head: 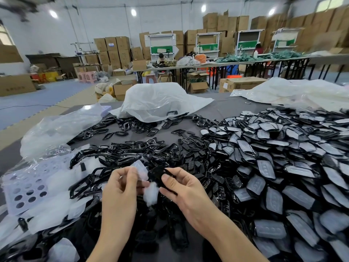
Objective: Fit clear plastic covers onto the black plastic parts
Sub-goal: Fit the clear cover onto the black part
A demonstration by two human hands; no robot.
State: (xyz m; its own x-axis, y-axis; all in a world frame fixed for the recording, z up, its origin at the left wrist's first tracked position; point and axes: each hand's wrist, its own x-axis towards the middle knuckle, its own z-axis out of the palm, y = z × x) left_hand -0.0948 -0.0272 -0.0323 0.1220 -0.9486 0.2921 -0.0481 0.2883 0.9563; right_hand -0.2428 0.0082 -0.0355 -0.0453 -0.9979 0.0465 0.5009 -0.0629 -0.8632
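Pinching a clear plastic cover (pixel 141 170), the left grip (pixel 120 187) sits just beside the black plastic part (pixel 158 174) the right grip (pixel 181 188) holds; the cover seems light and flimsy, so keep to its edges.

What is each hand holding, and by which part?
The left hand pinches a clear cover by its left edge. The right hand grips a black part by its right end.

A translucent clear cover (pixel 141 169) is hanging tilted just left of a glossy black part (pixel 158 175), above the near black-parts heap (pixel 132 155).
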